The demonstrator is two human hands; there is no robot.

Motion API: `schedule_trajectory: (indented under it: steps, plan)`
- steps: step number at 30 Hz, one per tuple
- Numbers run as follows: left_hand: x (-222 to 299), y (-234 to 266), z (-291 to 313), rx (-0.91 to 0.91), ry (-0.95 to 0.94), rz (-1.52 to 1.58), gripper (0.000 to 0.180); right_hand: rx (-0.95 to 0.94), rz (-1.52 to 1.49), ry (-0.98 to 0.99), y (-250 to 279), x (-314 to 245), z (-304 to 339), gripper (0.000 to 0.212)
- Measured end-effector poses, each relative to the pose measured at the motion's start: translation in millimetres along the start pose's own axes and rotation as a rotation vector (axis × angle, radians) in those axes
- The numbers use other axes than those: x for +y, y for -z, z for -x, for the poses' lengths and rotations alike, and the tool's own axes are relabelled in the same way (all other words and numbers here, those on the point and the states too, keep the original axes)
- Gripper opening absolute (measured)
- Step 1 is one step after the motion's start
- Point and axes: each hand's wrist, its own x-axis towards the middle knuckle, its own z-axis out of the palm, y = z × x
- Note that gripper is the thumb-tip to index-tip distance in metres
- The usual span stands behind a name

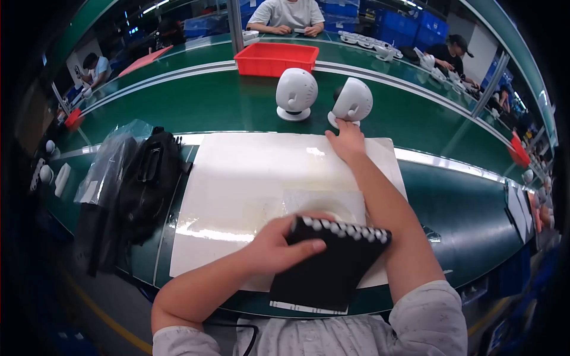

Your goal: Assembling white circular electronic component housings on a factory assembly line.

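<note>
Red bin point(276, 66) stands at the far side of our green tabletop point(196, 104); we cannot make out its bottom. At our left, a clear plastic bag point(110, 159) lies beside a black bag point(148, 193), their contents hidden from us. Our left hand point(282, 244) has its grip closed on a black notebook point(326, 270), over a white board point(234, 172). Beyond it, our right hand point(348, 143) touches the base of a round white device point(357, 98), beside a 2nd white device point(297, 90); whether that grip is clenched, we cannot tell.
</note>
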Motion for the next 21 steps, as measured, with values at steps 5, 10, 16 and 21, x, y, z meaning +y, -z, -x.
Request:
schedule_trajectory:
  steps: [5,10,16,21]
  plan:
    - [12,3,5,-0.132,-0.203,-0.202,0.036,0.093,0.051,-0.076,-8,-11,-17,0.054]
    - [7,8,10,-0.164,-0.353,-0.305,0.037,0.167,0.071,-0.083,-24,-7,-23,0.053]
    - [1,9,17,-0.301,-0.444,-0.475,0.047,0.365,0.144,-0.033,5,11,-13,0.038]
    - [-3,2,17,-0.359,-0.542,-0.597,0.060,0.808,-0.019,0.355,58,32,6,0.016]
